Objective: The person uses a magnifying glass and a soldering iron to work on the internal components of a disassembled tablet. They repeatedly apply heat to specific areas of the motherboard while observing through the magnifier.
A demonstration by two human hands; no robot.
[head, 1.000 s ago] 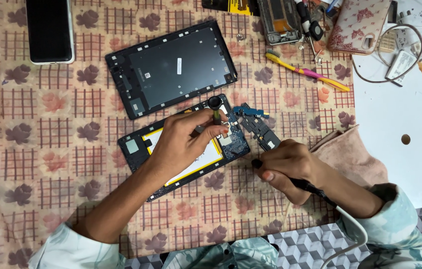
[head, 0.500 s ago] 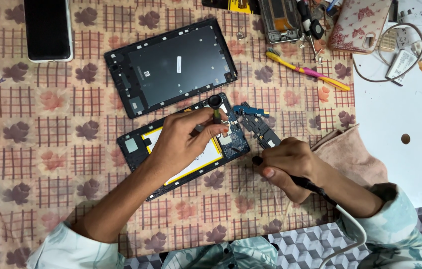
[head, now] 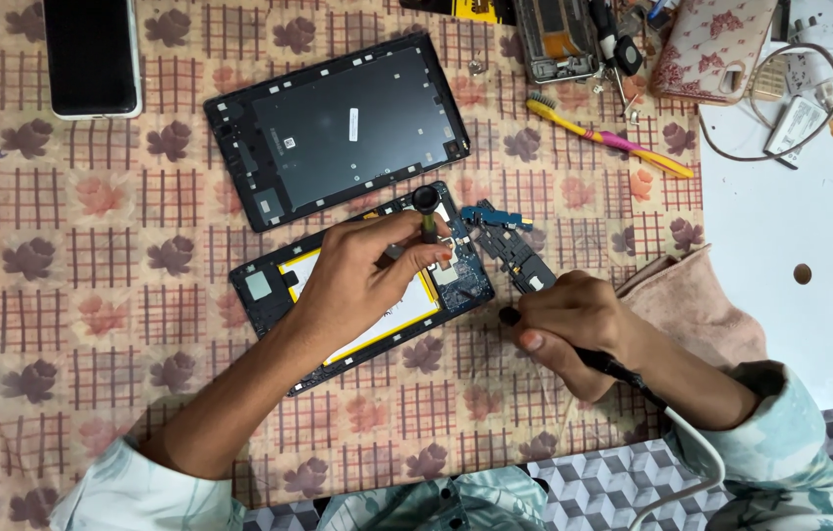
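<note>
Left hand pinches a black-capped screwdriver upright over an opened tablet near the middle of the patterned cloth. Right hand, just beside the tablet's right end, is closed around a dark corded tool. The detached back cover lies toward the cloth's far edge.

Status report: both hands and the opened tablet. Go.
Left hand pinching a screwdriver upright over the opened tablet. Right hand closed on a corded tool. Loose board lies between them.

Two hands, one opened tablet, one back cover, one phone, one toothbrush.
</note>
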